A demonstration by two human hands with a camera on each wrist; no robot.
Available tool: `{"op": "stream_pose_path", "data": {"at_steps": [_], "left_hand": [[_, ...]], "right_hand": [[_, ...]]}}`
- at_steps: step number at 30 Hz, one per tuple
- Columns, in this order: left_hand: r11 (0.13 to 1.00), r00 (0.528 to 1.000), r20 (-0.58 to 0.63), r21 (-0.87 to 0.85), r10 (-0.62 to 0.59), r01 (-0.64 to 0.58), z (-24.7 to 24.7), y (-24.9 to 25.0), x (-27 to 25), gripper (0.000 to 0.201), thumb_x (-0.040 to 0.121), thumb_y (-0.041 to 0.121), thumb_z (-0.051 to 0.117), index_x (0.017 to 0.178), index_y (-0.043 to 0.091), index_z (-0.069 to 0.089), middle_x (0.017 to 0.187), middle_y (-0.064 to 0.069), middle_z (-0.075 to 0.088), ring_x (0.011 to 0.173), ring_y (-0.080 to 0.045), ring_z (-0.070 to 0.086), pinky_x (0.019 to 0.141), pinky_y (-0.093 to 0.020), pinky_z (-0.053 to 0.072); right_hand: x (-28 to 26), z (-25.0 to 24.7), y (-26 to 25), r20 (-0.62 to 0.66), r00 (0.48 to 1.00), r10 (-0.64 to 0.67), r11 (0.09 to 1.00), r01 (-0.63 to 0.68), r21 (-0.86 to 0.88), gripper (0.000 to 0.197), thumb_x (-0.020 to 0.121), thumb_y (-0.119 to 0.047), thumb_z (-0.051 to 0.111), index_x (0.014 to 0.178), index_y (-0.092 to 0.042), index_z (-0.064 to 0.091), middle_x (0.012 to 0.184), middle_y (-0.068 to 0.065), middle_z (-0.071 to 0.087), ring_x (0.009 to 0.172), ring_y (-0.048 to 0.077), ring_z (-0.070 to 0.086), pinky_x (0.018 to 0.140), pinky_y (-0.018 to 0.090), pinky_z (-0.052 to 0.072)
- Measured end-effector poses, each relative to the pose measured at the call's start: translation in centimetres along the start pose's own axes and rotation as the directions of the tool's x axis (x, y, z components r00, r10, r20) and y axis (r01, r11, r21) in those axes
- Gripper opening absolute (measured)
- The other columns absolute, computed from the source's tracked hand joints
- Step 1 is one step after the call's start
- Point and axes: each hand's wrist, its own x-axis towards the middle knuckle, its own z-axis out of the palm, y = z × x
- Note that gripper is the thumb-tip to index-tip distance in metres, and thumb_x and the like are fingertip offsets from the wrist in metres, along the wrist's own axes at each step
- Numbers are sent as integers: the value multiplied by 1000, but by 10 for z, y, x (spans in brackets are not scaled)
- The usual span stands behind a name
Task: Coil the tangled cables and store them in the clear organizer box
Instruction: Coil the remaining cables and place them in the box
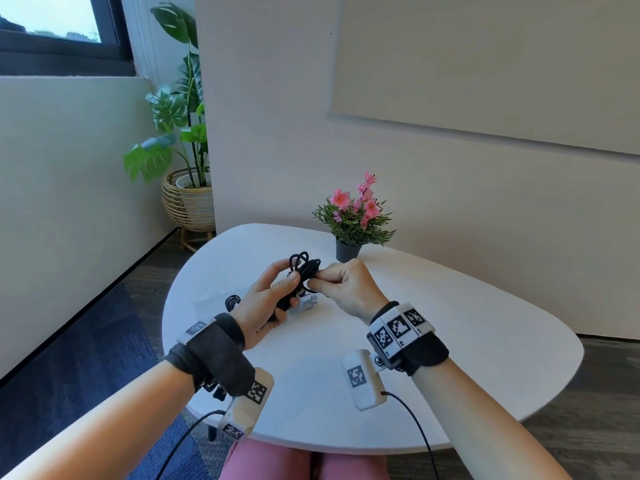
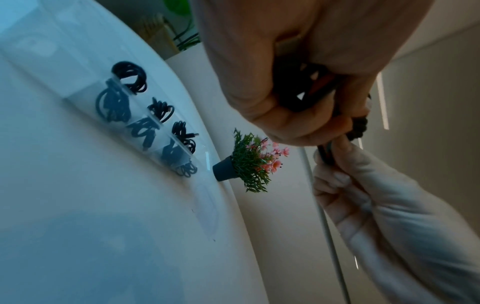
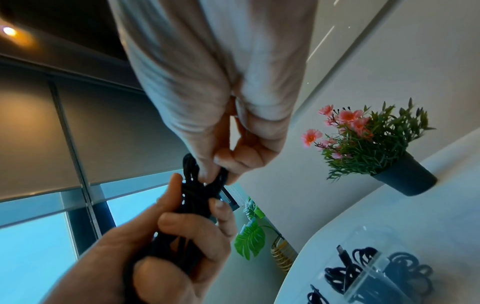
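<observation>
**Cable bundle held above the table**

The clear organizer box (image 2: 145, 131) lay at left, coiled cables inside. The left hand (image 1: 266, 306) gripped the black cable bundle (image 1: 303, 271) above the table (image 1: 450, 341); the right hand (image 1: 349, 285) pinched its strands.

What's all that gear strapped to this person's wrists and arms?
Both forearms are bare, with no sleeves or gloves. The left hand and right hand each have a black fabric wrist wrap carrying white blocks printed with black-and-white square code markers. A white rounded camera pod hangs under each wrist, trailing a thin black wire.
</observation>
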Motion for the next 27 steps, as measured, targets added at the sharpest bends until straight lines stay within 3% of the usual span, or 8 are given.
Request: {"op": "stream_pose_path", "data": {"at_steps": [2,6,10,14,19,22,24,27], "left_hand": [[998,999,5,-44,-40,40,2,2,2,27,93,24,51,118,27,59,82,-1,52,60,-6,48,37,-10,29],[996,998,6,-69,-55,56,7,5,6,25,92,24,53,116,22,62,85,-1,51,62,-6,48,36,-9,32],[996,996,-8,-8,-88,88,0,2,7,26,91,24,55,117,26,63,85,-1,54,64,-7,48,41,-11,30],[996,996,27,27,-86,85,4,-4,5,27,90,22,57,116,31,62,89,-2,55,68,-9,51,45,-15,30],[962,998,63,268,29,-45,7,-7,5,43,89,18,60,126,38,54,93,-7,54,68,-11,48,50,-21,34],[887,991,39,443,127,-131,0,-4,8,46,86,19,64,123,43,50,94,-3,61,70,-16,44,56,-26,42],[824,984,64,539,165,-174,-2,-5,9,48,86,18,65,125,41,49,97,0,63,63,-12,45,59,-25,45],[731,979,91,652,185,-199,-1,-6,11,53,87,15,63,135,23,44,104,3,58,59,5,49,65,-11,46]], "right_hand": [[1,2,2,-100,993,60,979,-39,201,16,74,-1,75,89,2,72,65,1,65,52,0,55,57,15,44],[4,7,10,-254,955,152,915,-38,401,13,69,1,78,71,-3,66,59,12,61,42,9,50,49,19,43],[-2,6,20,-151,985,90,926,-27,376,13,79,5,68,92,6,70,68,4,68,56,4,62,61,16,51],[0,6,26,-170,971,170,867,-65,494,19,80,5,66,99,7,68,61,-1,68,56,6,60,62,17,51],[1,11,25,-151,949,276,753,-116,648,11,83,5,62,90,1,70,76,8,71,72,15,66,72,21,57],[-2,6,21,-7,970,242,712,-173,680,19,88,2,51,98,1,66,89,15,68,82,21,64,82,30,54],[-3,7,20,27,978,206,784,-181,594,19,86,-11,62,102,-3,67,92,14,68,84,21,65,81,34,54],[-1,17,23,-92,989,115,947,-81,310,6,78,-19,75,84,-19,74,83,11,70,75,18,65,74,36,57]]}}
